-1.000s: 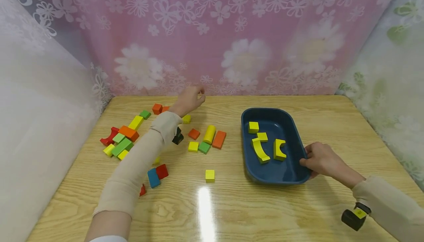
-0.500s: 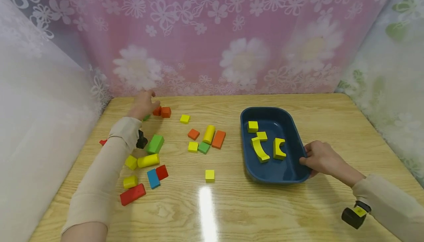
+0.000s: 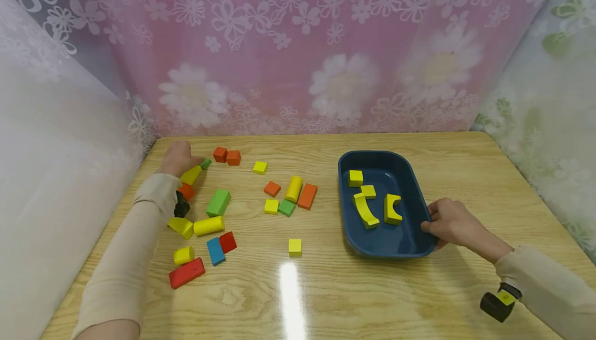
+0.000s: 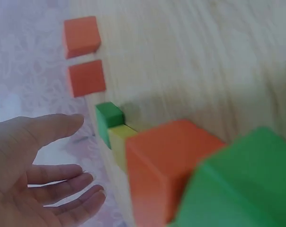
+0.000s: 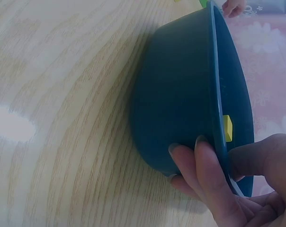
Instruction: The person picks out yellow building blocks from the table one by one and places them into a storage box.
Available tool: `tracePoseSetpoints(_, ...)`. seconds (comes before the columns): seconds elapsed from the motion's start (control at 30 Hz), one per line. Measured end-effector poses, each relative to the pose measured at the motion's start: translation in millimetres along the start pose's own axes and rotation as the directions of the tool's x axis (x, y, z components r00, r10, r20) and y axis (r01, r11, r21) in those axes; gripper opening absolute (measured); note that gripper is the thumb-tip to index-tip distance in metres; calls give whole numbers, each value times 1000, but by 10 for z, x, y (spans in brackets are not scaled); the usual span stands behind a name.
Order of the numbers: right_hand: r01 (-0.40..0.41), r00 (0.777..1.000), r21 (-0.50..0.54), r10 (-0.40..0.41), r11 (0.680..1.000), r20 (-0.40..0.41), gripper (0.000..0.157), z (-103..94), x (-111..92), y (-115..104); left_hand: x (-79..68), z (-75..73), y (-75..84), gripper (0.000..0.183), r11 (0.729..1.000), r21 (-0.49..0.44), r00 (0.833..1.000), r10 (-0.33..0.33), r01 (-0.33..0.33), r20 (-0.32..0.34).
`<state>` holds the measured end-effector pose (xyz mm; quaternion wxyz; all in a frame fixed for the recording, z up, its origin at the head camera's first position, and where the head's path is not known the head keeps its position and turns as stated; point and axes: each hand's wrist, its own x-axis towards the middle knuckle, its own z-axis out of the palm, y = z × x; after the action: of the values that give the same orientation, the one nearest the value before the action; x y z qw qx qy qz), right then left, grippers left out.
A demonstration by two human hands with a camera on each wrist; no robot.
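Apparently on the point of a grasp: left hand [image 3: 178, 159] near the tabletop's [image 3: 396, 304] far left corner, just beside a long yellow block [image 3: 191, 175]; thumb and fingers apart in the left wrist view, nothing between them. Best to leave that gap wide, then come down low, thumb along one long side and fingers along the other. Mind the neighbours: a small green block [image 3: 206, 163] by the end towards the far edge, an orange block [image 3: 187, 192] by the other; contact hard to tell. Close gently around the middle, then lift straight up before any sideways swing, so as not to drag either along. Watch the wrist camera [image 3: 181, 206] too, low over the orange block and close to a large green block [image 4: 242, 179]; easy to knock both. Meanwhile, right hand clamped [image 3: 451, 223] on the rim of the blue tub [image 3: 384, 240], towards the tabletop's right edge, thumb inside, fingers outside. Firm but light there, to avoid tipping or sliding the tub.
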<state>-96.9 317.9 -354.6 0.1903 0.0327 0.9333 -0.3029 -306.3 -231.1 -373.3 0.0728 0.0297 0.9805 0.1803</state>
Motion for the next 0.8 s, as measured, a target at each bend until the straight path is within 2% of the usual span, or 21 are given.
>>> tracePoseSetpoints(0.1, -5, 1000, 0, 5, 1000, 0, 34, -2, 3, 0, -41, 9, -71, 47, 1000, -22, 1000, -22, 22, 12)
tracePoseSetpoints(0.27, -13, 1000, 7, 12, 1000, 6, 33, -5, 3, 3, -95, 35, -145, 49, 1000, 10, 999, -27, 27, 23)
tracePoseSetpoints(0.47, -17, 1000, 12, 17, 1000, 7, 34, -6, -2, -3, -102, 70, -158, 53, 999, 30, 999, -36, 35, 39)
tracePoseSetpoints(0.8, -19, 1000, -1, 19, 1000, -4, 32, -2, 1, -8, -95, 58, -140, 49, 999, 35, 998, -15, 13, 56)
